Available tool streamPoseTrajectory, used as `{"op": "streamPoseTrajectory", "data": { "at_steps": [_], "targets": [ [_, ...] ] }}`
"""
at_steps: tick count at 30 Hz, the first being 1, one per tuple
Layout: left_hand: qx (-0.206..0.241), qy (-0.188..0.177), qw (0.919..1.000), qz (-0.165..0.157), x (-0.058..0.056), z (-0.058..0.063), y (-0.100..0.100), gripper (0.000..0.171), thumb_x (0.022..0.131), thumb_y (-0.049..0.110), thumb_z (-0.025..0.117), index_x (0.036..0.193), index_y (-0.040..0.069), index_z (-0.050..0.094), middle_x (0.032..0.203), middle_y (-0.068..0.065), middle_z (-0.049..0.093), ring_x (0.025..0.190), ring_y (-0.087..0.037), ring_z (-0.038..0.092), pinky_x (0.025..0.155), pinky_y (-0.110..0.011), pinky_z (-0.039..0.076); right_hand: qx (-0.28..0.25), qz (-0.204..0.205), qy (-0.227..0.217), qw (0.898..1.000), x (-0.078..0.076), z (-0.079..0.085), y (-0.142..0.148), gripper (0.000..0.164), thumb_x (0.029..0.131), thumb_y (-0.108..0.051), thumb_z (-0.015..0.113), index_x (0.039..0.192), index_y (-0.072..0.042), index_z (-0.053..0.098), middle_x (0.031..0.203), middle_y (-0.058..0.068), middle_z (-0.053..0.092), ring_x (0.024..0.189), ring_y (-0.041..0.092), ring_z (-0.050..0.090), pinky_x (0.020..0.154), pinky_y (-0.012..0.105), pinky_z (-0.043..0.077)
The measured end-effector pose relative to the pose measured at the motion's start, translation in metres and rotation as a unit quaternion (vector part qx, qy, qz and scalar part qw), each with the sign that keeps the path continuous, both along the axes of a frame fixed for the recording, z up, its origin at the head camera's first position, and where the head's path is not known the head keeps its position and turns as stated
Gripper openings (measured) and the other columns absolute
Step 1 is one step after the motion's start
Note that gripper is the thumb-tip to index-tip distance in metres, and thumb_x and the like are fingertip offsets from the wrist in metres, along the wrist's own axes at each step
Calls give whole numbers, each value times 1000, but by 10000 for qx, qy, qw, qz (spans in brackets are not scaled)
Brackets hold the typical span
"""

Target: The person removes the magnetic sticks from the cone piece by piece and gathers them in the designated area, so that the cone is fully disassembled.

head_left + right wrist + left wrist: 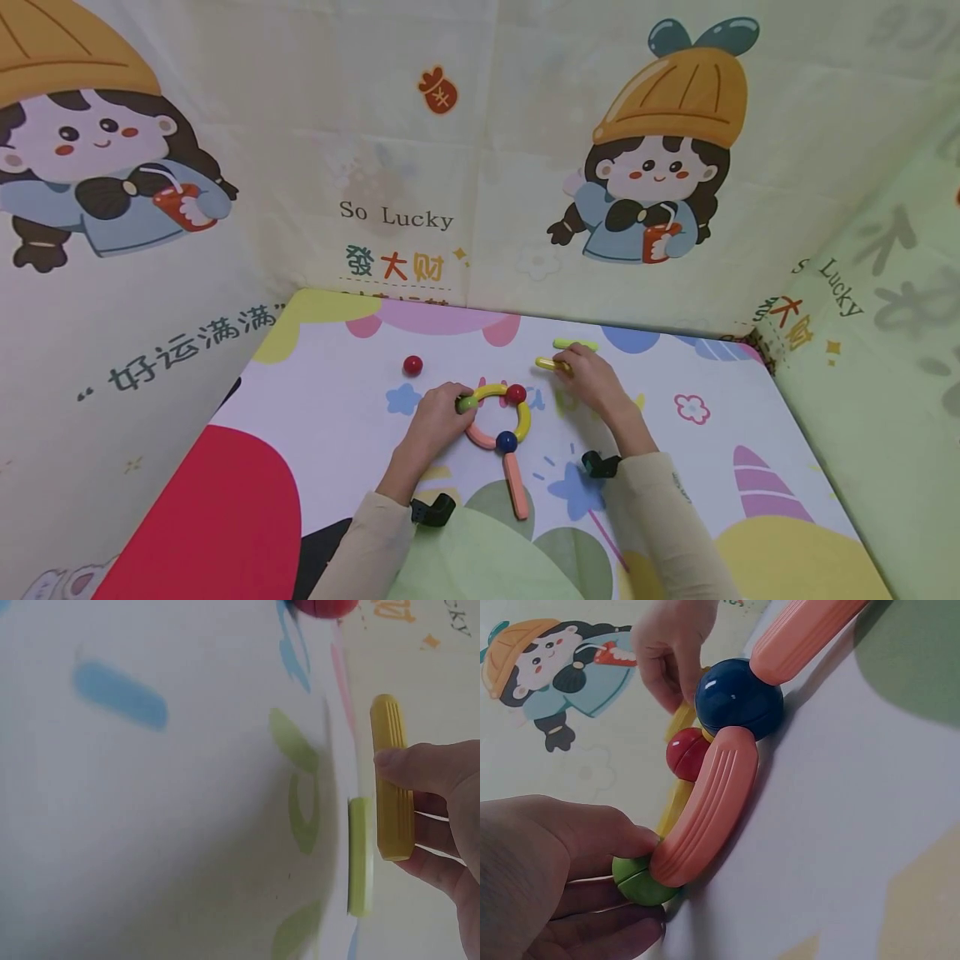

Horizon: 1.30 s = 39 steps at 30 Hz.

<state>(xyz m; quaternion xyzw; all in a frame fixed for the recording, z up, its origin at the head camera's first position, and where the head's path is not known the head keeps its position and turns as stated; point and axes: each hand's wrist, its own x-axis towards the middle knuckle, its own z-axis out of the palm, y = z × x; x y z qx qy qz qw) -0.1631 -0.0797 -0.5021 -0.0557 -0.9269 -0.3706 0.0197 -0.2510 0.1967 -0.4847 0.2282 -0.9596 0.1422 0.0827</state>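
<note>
My left hand [442, 415] grips a green ball [641, 882] between thumb and fingers. That ball belongs to a ring of curved rods on the table: a curved pink rod [709, 810], yellow curved rods [523, 423], a red ball [516, 393] and a blue ball [507, 442]. From the blue ball a straight pink rod [516, 486] extends toward the near side. My right hand [592, 379] pinches a straight yellow rod [393, 780], raised off the table in the right wrist view. Close by it lies a yellow-green rod [360, 856].
A loose red ball [412, 365] sits on the table left of the ring, toward the back. The patterned tabletop [645, 508] meets a cloth-covered wall [510, 208] at its far edge, and cloth also hangs at both sides.
</note>
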Motion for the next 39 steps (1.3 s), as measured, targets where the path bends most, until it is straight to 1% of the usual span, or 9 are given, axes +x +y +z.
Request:
{"op": "streamPoseTrajectory", "data": {
  "at_steps": [5, 11, 15, 18, 26, 35, 39],
  "targets": [
    [30, -23, 10000, -3, 0, -1, 0, 30, 89, 17, 73, 117, 5, 72, 113, -10, 72, 93, -18, 61, 85, -36, 57, -58, -66, -9, 10000, -8, -6, 6, 19, 88, -10, 76, 106, -5, 74, 104, 10, 64, 92, 25, 63, 85, 43, 56],
    [32, -46, 10000, 22, 0, -1, -1, 31, 89, 17, 73, 117, 5, 72, 112, -10, 72, 91, -18, 60, 84, -35, 57, 131, -213, -119, 9996, -15, -6, 10, 21, 90, -10, 73, 110, -5, 74, 105, 12, 63, 97, 29, 62, 90, 46, 54],
    [39, -52, 10000, 19, 0, 0, -1, 31, 89, 17, 73, 117, 5, 72, 113, -10, 72, 91, -18, 60, 84, -35, 58, 253, -278, -244, 9990, -20, -9, 13, 22, 91, -10, 72, 112, -4, 73, 108, 14, 63, 102, 31, 61, 93, 47, 53],
    [41, -85, 10000, 16, 1, 0, -1, 31, 89, 17, 73, 118, 5, 72, 113, -10, 72, 92, -19, 60, 85, -35, 58, 321, -294, -252, 9987, -23, -13, 16, 21, 92, -11, 72, 111, -4, 73, 107, 14, 63, 102, 32, 61, 93, 47, 53],
    [56, -97, 9999, 39, 2, -1, -2, 31, 89, 18, 74, 118, 6, 71, 114, -10, 72, 94, -19, 62, 88, -36, 59, 214, -285, 166, 9992, -28, -18, 22, 15, 89, -7, 73, 104, -3, 73, 99, 15, 66, 95, 34, 64, 86, 49, 54],
    [93, -48, 9999, 12, 2, -3, -1, 31, 88, 17, 74, 117, 6, 72, 113, -10, 72, 92, -18, 61, 87, -37, 59, 28, -336, 420, 9985, -34, -20, 24, 13, 88, -3, 73, 100, -1, 75, 99, 16, 65, 93, 34, 61, 82, 47, 54],
    [91, -71, 9999, 1, 1, -2, -1, 31, 88, 17, 74, 117, 5, 72, 112, -10, 72, 90, -18, 60, 86, -36, 59, 24, -446, 409, 9982, -36, -19, 22, 12, 89, -5, 73, 100, -1, 75, 99, 16, 66, 92, 33, 61, 82, 46, 54]
  ]
}}
